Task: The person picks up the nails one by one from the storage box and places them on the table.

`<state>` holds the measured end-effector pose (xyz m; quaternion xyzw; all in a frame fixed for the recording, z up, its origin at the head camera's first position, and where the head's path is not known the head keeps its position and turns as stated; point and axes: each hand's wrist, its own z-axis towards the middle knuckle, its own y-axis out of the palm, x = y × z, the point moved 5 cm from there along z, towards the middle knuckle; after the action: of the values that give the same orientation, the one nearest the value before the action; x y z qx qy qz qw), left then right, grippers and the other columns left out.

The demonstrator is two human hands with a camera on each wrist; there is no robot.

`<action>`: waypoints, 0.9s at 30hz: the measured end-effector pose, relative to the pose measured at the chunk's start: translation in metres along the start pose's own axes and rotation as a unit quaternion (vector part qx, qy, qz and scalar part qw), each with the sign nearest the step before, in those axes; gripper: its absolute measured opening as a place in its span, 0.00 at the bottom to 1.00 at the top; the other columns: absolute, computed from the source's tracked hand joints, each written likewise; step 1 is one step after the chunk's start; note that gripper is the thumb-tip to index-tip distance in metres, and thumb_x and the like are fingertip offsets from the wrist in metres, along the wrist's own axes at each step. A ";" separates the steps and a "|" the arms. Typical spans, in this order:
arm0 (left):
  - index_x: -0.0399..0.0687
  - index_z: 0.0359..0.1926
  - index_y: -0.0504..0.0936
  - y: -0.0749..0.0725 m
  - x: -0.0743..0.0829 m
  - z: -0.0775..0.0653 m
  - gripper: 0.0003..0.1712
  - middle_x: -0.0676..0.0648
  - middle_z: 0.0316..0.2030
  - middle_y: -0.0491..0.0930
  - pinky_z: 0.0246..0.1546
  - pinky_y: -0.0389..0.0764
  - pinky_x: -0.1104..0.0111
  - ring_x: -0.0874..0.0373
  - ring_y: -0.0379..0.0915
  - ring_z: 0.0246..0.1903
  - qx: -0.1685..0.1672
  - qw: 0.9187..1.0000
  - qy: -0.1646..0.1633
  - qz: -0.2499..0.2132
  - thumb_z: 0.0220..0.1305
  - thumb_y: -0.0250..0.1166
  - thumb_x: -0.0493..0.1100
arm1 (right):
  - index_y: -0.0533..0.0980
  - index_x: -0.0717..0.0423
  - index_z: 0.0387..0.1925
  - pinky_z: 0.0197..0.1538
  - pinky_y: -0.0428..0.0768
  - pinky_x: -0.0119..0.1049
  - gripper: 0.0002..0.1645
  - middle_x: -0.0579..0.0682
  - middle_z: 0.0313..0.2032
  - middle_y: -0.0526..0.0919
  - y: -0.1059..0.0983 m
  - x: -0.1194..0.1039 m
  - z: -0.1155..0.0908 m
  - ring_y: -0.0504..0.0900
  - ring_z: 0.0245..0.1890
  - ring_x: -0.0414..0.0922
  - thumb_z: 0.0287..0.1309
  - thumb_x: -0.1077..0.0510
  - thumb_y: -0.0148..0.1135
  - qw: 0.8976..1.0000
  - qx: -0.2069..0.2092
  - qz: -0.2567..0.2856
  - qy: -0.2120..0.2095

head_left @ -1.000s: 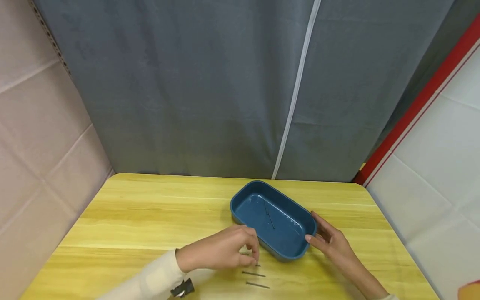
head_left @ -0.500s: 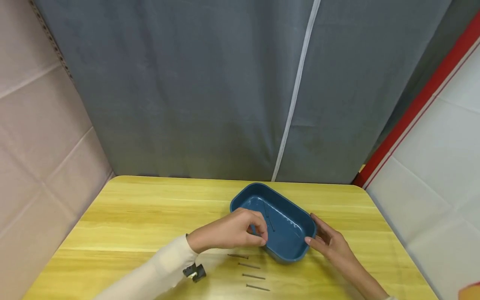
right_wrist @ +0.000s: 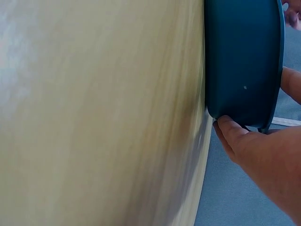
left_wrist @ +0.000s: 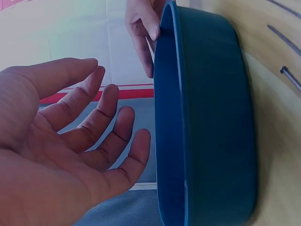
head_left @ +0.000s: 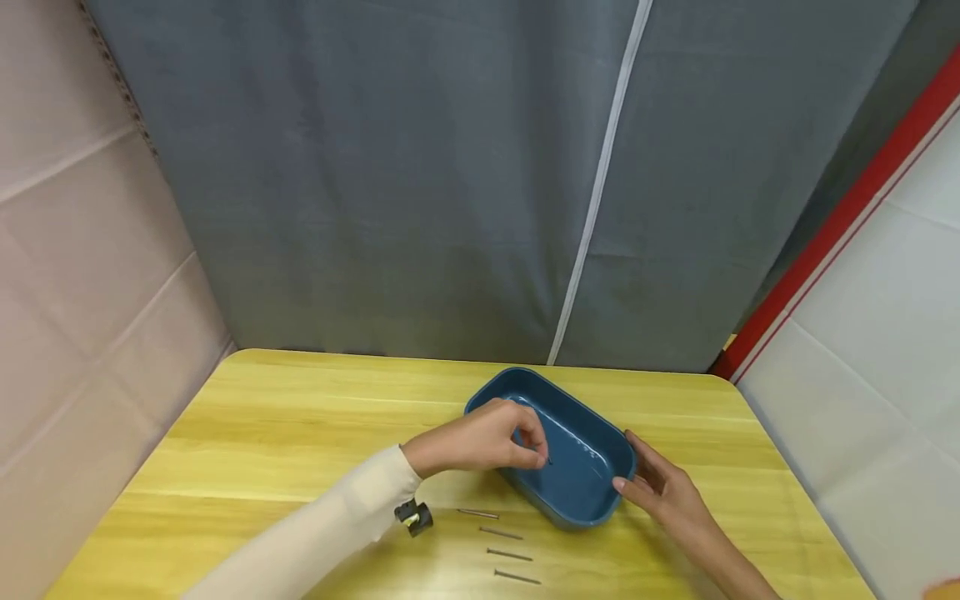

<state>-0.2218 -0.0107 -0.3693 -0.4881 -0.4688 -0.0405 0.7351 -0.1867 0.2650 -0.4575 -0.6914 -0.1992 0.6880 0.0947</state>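
Note:
My left hand (head_left: 491, 435) hovers over the left side of a blue rectangular plastic box (head_left: 573, 496). In the left wrist view its fingers curve loosely, the thumb tip close to the index tip, and no object shows between them. My right hand (head_left: 667, 492) grips the box's right end, thumb at the rim and fingers along the outer wall. Inside the box, the tip of a thin nail (head_left: 551, 460) shows past my left fingers; the rest is hidden. Several nails (head_left: 510, 554) lie roughly parallel on the table before the box.
The box stands on a yellow wood-grain table (head_left: 300, 425). A grey curtain (head_left: 412, 208) hangs behind its back edge. White panels flank both sides, and a red strip (head_left: 840, 217) edges the right one. A small black device (head_left: 414, 517) sits at my left wrist.
My left hand has risen from the row of nails and moved forward and right until it is over the box. The right hand has kept its hold on the box's end.

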 end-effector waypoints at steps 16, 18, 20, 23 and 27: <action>0.54 0.39 0.93 -0.001 -0.014 0.029 0.03 0.56 0.41 0.88 0.43 0.81 0.73 0.69 0.77 0.40 -0.003 1.000 -0.025 -0.003 0.73 0.75 0.40 | 0.59 0.64 0.85 0.59 0.76 0.21 0.48 0.70 0.77 0.71 -0.005 0.003 -0.008 0.77 0.72 0.63 0.74 0.58 0.72 1.000 0.019 0.008 0.005; 0.52 0.40 0.93 -0.002 -0.016 0.031 0.03 0.56 0.40 0.88 0.43 0.81 0.73 0.69 0.78 0.40 -0.004 1.000 -0.029 -0.001 0.73 0.75 0.40 | 0.59 0.63 0.85 0.59 0.75 0.20 0.48 0.69 0.77 0.70 -0.004 0.003 -0.008 0.77 0.72 0.64 0.74 0.58 0.72 1.000 0.018 0.007 0.007; 0.50 0.40 0.93 -0.002 -0.017 0.032 0.03 0.56 0.41 0.88 0.42 0.81 0.73 0.69 0.78 0.39 -0.007 0.999 -0.033 0.006 0.73 0.74 0.40 | 0.58 0.63 0.85 0.59 0.75 0.20 0.48 0.69 0.78 0.69 -0.002 0.003 -0.008 0.76 0.73 0.64 0.74 0.57 0.72 1.000 0.015 0.008 0.010; 0.48 0.41 0.94 -0.002 -0.019 0.035 0.03 0.57 0.40 0.88 0.40 0.78 0.73 0.68 0.76 0.37 -0.007 0.999 -0.036 0.022 0.73 0.74 0.40 | 0.58 0.63 0.85 0.59 0.74 0.19 0.48 0.69 0.80 0.65 -0.001 0.001 -0.006 0.74 0.75 0.67 0.75 0.57 0.71 1.000 0.010 0.007 0.009; 0.48 0.39 0.94 0.000 -0.025 0.040 0.04 0.58 0.38 0.87 0.36 0.75 0.73 0.66 0.73 0.34 -0.004 0.998 -0.043 0.044 0.73 0.74 0.39 | 0.57 0.65 0.85 0.60 0.75 0.21 0.48 0.69 0.81 0.64 0.001 -0.001 -0.003 0.73 0.75 0.68 0.75 0.59 0.71 1.000 0.002 0.007 0.004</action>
<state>-0.2619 0.0094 -0.3844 -0.5129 -0.4780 0.0112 0.7130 -0.1835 0.2642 -0.4566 -0.6955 -0.1931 0.6859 0.0920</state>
